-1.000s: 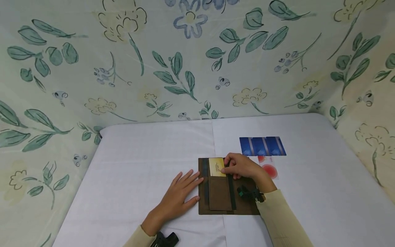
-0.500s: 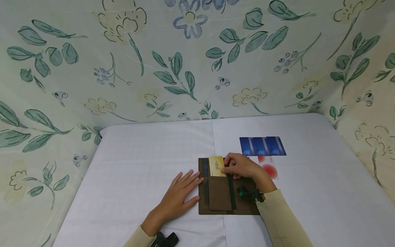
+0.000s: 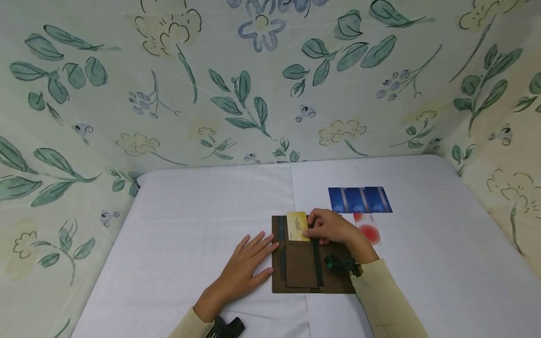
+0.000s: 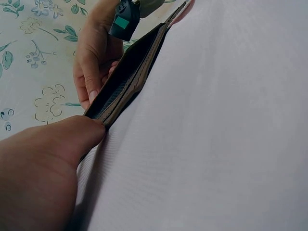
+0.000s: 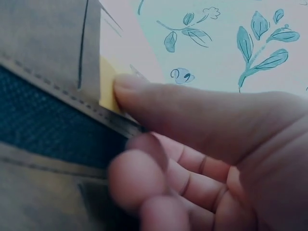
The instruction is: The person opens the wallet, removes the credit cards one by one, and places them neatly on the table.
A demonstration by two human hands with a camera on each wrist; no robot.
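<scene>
A brown wallet [image 3: 302,267] lies spread out on the white cloth in the head view, its pocket flap edged by dark bands. Out of the flap's far end sticks a yellow card [image 3: 296,226] with dark script. My right hand [image 3: 332,229] pinches the card at its right side; the right wrist view shows the thumb pressing on the card [image 5: 109,72], the other fingers curled beneath. My left hand [image 3: 249,263] lies flat with fingers spread, fingertips on the wallet's left edge. In the left wrist view, its thumb meets the wallet [image 4: 132,77] at the edge.
Beyond the wallet lies a row of blue cards [image 3: 360,200]. A pale card with red circles [image 3: 369,234] sits just in front of them, partly behind my right hand. Floral fabric [image 3: 253,94] hangs behind the white-covered table [image 3: 203,202].
The yellow card has slid a little farther out of the flap, away from me, with my right thumb on it. The left hand and the wallet have stayed put.
</scene>
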